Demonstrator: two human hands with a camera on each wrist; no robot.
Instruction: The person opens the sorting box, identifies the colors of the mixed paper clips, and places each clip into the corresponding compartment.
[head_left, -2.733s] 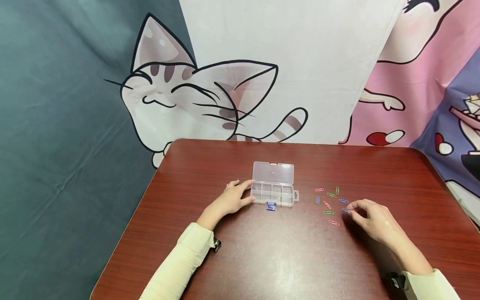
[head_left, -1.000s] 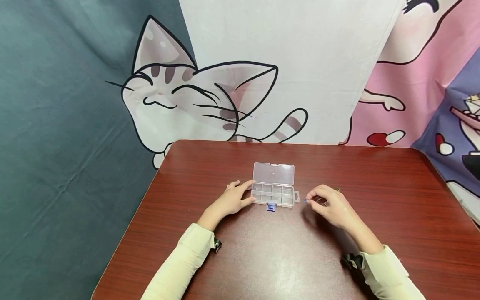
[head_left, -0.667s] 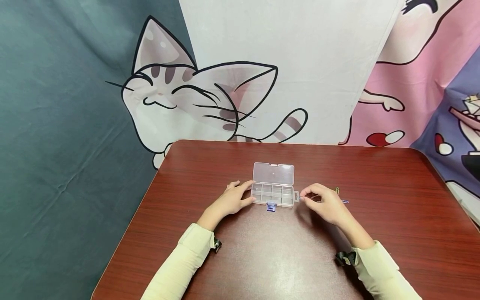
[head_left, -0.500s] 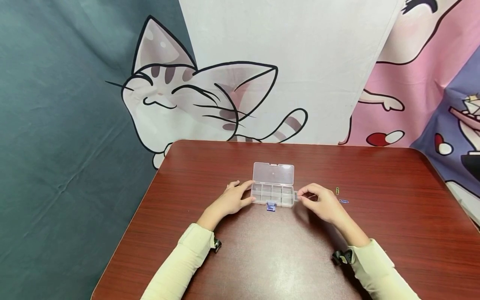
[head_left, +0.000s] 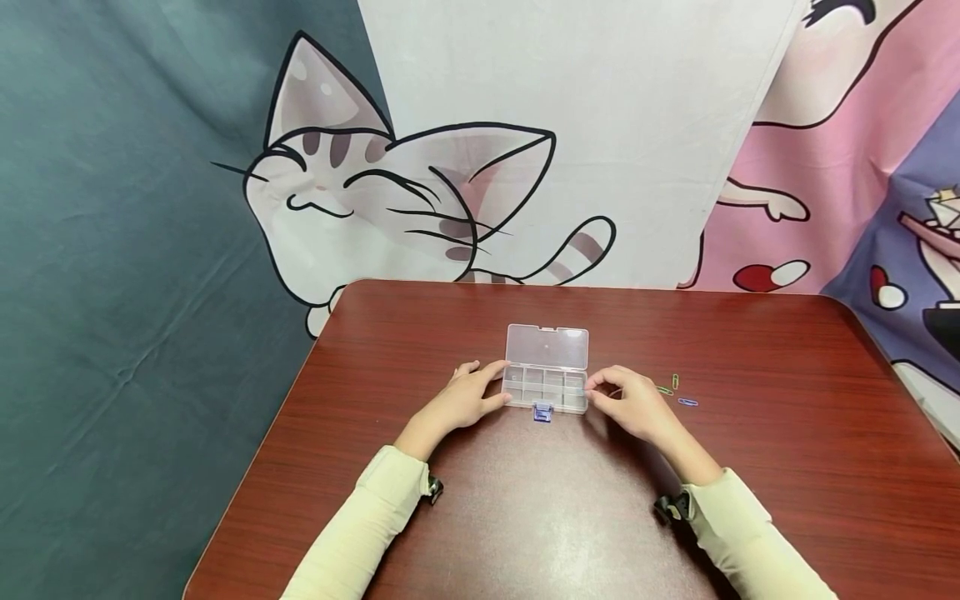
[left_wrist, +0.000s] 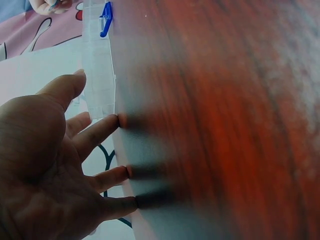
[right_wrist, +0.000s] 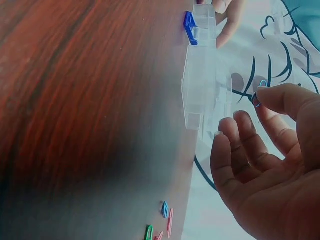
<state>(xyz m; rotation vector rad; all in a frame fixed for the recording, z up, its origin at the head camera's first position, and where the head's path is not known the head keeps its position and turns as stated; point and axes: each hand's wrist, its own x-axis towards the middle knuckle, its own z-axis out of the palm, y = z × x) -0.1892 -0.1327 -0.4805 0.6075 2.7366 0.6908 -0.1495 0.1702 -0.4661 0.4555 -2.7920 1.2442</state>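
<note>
A clear plastic compartment box (head_left: 553, 392) stands on the table with its lid (head_left: 547, 347) raised and its blue latch (head_left: 542, 412) hanging at the front. My left hand (head_left: 467, 398) rests at the box's left end, fingers spread; the left wrist view shows fingertips on the tabletop. At the box's right end, my right hand (head_left: 633, 406) pinches a blue paper clip (right_wrist: 262, 85) between thumb and index finger, held above the table in the right wrist view. The other right fingers are loosely bent. No paper clips are discernible in the compartments.
Green paper clips (head_left: 676, 382) and a blue one (head_left: 687, 402) lie right of the right hand. Pink clips (right_wrist: 170, 223) show in the right wrist view, hidden from the head view by that hand. A cat-printed curtain (head_left: 360, 192) hangs behind the wooden table (head_left: 420, 325).
My right hand has picked up a blue paper clip from the scattered ones and carried it left to the box's right end. The left hand has stayed at the box.
</note>
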